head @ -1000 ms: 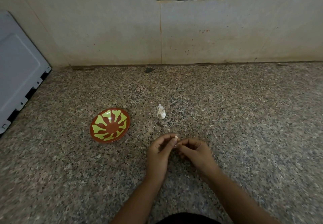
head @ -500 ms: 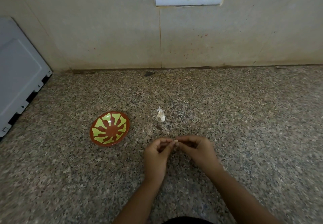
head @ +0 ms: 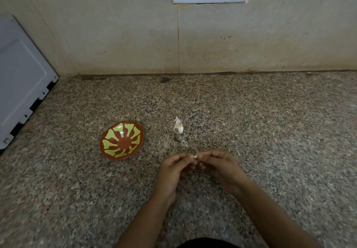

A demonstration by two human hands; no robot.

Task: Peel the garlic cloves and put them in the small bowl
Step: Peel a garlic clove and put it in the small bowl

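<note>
Garlic clove (head: 195,156) is pinched between the fingertips of the left hand (head: 173,172) and the right hand (head: 222,168), over the speckled surface (head: 270,131). Beyond them lies a papery garlic piece (head: 178,127). The red-and-yellow small bowl (head: 122,141) sits to its left.

Dim, flat light overall, with only faint soft shadows cast on the surface (head: 270,131). A tiny glint is caught on the bowl (head: 123,143). Lines are bowed near the edges by the wide lens, and corners are left a bit soft.
</note>
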